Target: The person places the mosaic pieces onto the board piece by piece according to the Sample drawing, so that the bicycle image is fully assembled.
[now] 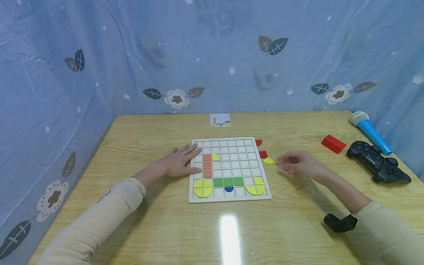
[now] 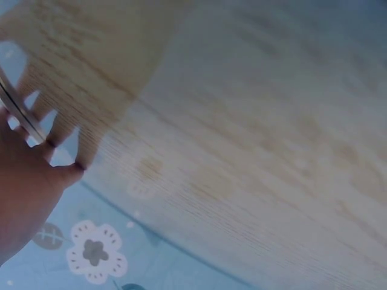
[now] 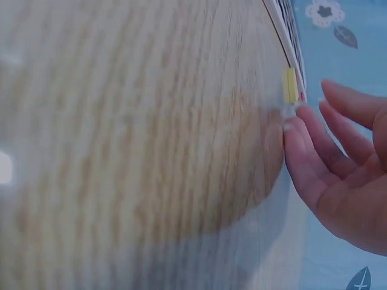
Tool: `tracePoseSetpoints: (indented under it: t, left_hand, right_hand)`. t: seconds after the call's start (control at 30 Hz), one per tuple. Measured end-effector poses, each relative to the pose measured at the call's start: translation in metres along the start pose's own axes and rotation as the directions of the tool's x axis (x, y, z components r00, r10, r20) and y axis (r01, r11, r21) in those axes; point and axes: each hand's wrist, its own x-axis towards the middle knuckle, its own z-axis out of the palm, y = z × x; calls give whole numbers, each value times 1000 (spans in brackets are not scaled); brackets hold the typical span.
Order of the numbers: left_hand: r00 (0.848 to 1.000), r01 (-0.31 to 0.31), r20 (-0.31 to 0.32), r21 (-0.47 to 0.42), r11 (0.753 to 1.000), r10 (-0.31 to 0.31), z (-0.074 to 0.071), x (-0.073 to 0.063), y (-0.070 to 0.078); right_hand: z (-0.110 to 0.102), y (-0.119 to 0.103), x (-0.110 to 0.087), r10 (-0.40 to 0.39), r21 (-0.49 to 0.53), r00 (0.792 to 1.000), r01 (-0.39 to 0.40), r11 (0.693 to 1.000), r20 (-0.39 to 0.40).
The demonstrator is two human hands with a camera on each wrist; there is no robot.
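Observation:
A white grid board (image 1: 230, 200) lies flat on the table. Spread fingers of my left hand (image 1: 176, 163) rest over its left edge; in the left wrist view that hand (image 2: 27, 181) meets the board's edge. Set in the grid are orange squares (image 1: 207, 165), green squares (image 1: 228, 182), a blue half-round piece (image 1: 229, 189) and several yellow quarter-round pieces (image 1: 202, 188). To the board's right, my right hand (image 1: 301, 166) hovers low with loosely bent fingers and holds nothing visible. Just left of its fingertips lies a loose yellow quarter-round piece (image 1: 268, 161), seen also as a yellow piece (image 3: 291, 85).
Two red pieces (image 1: 263, 154) lie along the board's right edge. Behind the board is a small pattern card (image 1: 220, 120). Farther right are a red block (image 1: 333, 144), a black game controller (image 1: 378, 161) and a blue toy microphone (image 1: 371, 132). A patterned blue cloth (image 1: 209, 50) hangs behind the table.

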Motion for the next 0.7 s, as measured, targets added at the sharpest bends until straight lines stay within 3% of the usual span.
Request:
tracePoseSetpoints:
  t: [0.2,0.4,0.7]
  left_hand:
    - [1000,0,3,-2,1000,0,-1,-1,0]
    - [1000,-6,9,-14,1000,6,-2,-2,1]
    - [1000,9,16,-4,1000,-9,-1,0,-1]
  right_hand:
    - [1,1,10,-54,-107,996,45,993,-75]
    - [5,-1,21,-114,-114,991,105,988,-71]
    - [14,-3,33,-150,-145,984,136,980,-95]
